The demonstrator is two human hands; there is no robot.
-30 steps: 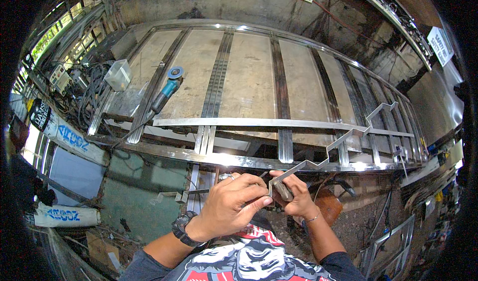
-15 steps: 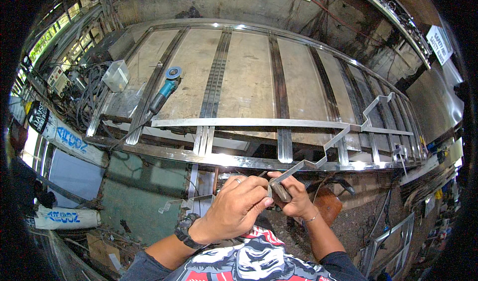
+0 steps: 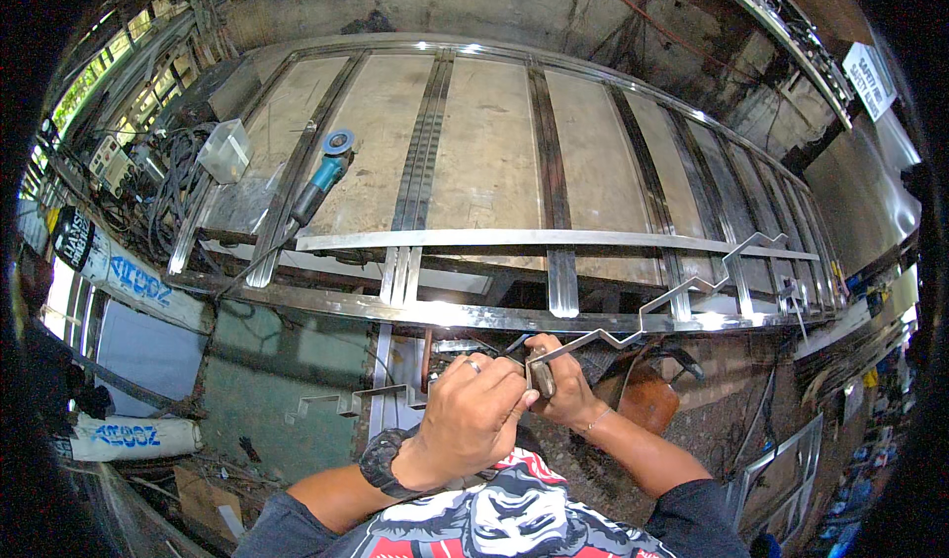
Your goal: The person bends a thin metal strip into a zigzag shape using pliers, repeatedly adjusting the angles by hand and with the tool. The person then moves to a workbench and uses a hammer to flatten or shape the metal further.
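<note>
A thin metal strip [image 3: 576,343], bent into a zigzag of steps, passes through both my hands in front of my chest. Its long stepped end reaches up to the right, over the frame's near edge; another stepped end shows left of my left wrist. My left hand [image 3: 473,407] is closed round the strip, thumb pressed at a bend. In my right hand [image 3: 565,388] is a small dull metal block [image 3: 541,384], held against the strip right beside my left fingers. How the block meets the strip is partly hidden by my fingers.
A large shiny metal frame [image 3: 415,310] with several crossbars lies ahead; a loose flat bar [image 3: 474,238] rests across it. A teal angle grinder [image 3: 324,178] and a clear plastic container [image 3: 226,153] sit on its left. White gas cylinders [image 3: 133,437] lie at left, an orange-brown rounded object [image 3: 649,404] at right.
The strip's right end has swung downward and its left end has shifted left and flattened. My right hand and the block have moved slightly left; my left hand keeps its grip.
</note>
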